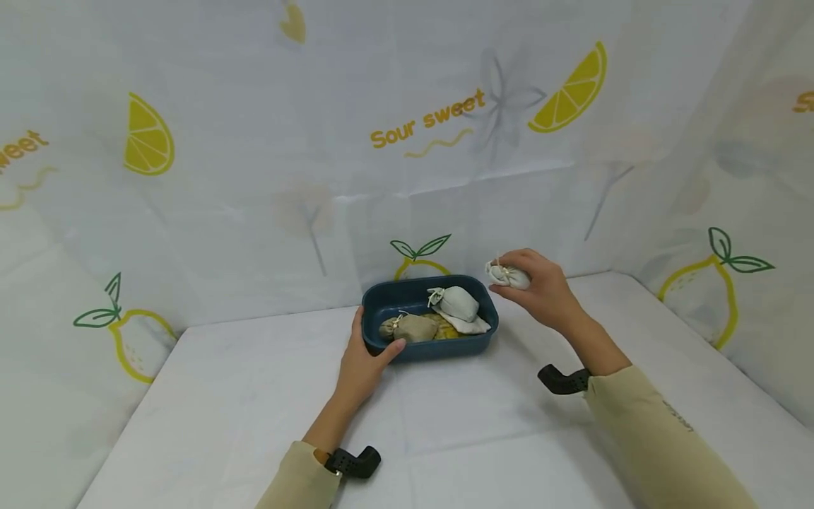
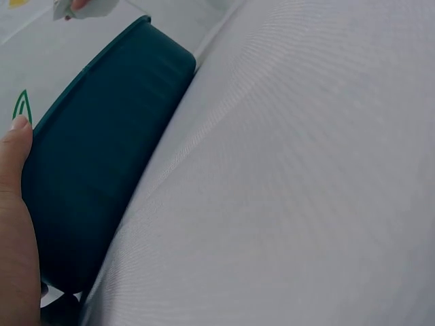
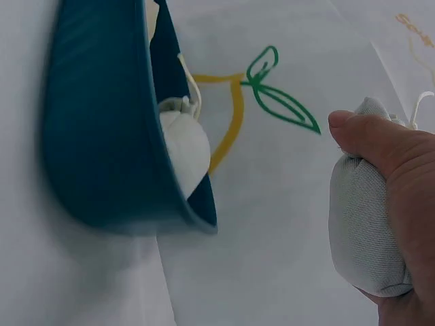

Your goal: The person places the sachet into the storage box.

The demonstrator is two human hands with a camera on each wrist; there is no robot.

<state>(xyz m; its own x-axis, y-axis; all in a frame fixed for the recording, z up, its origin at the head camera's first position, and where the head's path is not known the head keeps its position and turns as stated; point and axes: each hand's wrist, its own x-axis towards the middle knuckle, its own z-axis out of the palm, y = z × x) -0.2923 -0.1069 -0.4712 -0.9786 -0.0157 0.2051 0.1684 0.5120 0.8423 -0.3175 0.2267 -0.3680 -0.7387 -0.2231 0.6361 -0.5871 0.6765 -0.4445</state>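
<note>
A dark blue plastic bin [image 1: 445, 349] stands on the white cloth, its long wall [image 2: 102, 156] filling much of the left wrist view. My left hand [image 1: 361, 364] grips its left end, thumb over the front rim. Up beyond the bin's right end, my right hand [image 1: 543, 288] holds a small light grey drawstring pouch [image 1: 514, 278] in the air. From the right wrist, that pouch [image 3: 360, 224] looks plump, with the thumb across its gathered neck. Inside the bin lie another pale grey pouch [image 1: 459, 302], a brown pouch [image 1: 416, 329], and a yellow patterned piece [image 1: 445, 328] partly covered by them.
A flat whitish piece of cloth [image 1: 472, 326] lies under the pale pouch in the bin. Behind the bin rises a white curtain [image 1: 254, 247] printed with lemons and lettering. A black band [image 1: 566, 379] with a curved mount sits on each wrist.
</note>
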